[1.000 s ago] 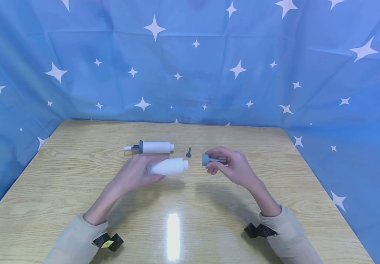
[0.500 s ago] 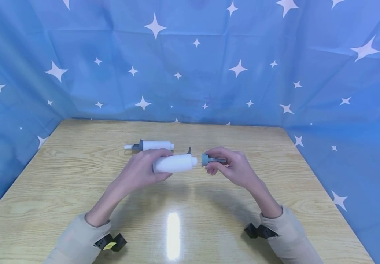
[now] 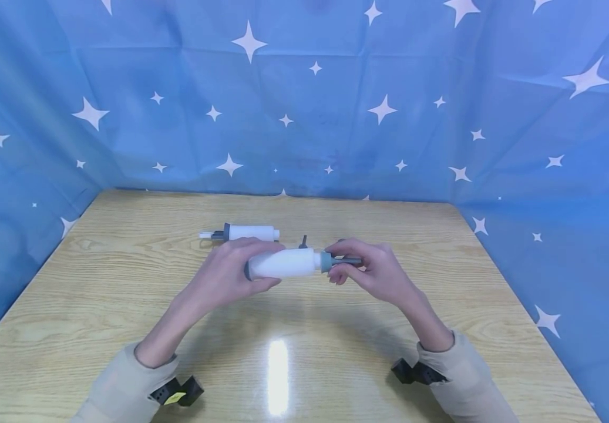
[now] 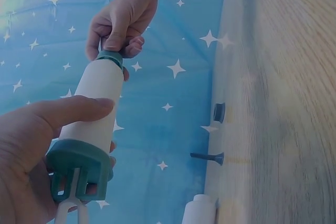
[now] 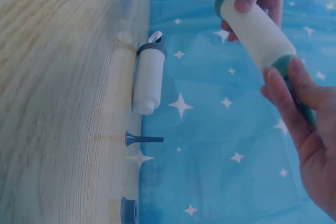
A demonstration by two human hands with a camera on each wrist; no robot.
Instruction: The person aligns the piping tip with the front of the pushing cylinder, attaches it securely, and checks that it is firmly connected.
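A white cylindrical bottle [image 3: 285, 262] lies level above the table, gripped around its rear part by my left hand [image 3: 228, 267], thumb along its side. The left wrist view shows a teal bracket-like end [image 4: 79, 156] on it with a pale forked piece [image 4: 72, 209] sticking out. My right hand [image 3: 372, 265] pinches a teal funnel-shaped nozzle [image 3: 326, 262] by its wide end and thin stem. The nozzle's wide end sits right at the bottle's narrow neck [image 3: 317, 262], covering part of it.
Behind my left hand lies a second white bottle [image 3: 251, 232] with a dark grey collar. A small dark funnel-shaped piece [image 5: 143, 139] stands beside it on the wooden table [image 3: 124, 305], and farther right stands a short dark cap [image 5: 127, 211]. A blue starry cloth [image 3: 304, 111] hangs behind.
My left hand has moved the white bottle to the right until its neck meets the teal nozzle. The right hand has stayed nearly in place.
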